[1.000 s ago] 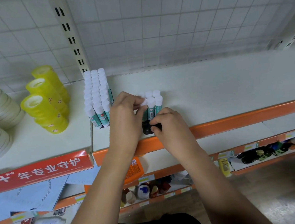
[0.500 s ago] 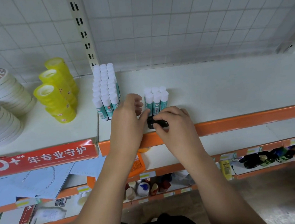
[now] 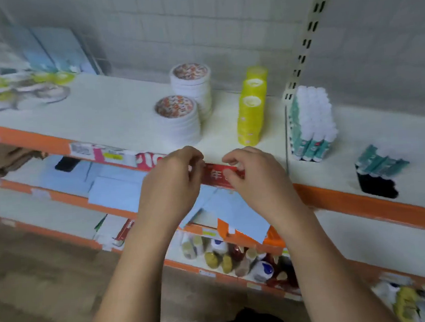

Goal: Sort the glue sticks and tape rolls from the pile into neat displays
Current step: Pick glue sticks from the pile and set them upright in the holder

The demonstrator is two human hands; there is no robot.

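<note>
Tape rolls stand sorted mid-shelf: white tape stacks (image 3: 181, 124), then a yellow tape column (image 3: 250, 112). A blurred pile (image 3: 23, 92) far left looks unsorted, so work remains. Glue sticks (image 3: 310, 122) form a block at right, with a smaller cluster (image 3: 380, 164) beyond. The left hand (image 3: 172, 181) and right hand (image 3: 254, 177) hover at the shelf edge (image 3: 362, 200), fingers loosely curled, apparently empty.

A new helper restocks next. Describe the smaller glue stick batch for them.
On the top shelf, look right of the slotted upright. Beyond the big white-capped glue stick block sits a smaller teal cluster, alone in having something black at its foot.
</note>
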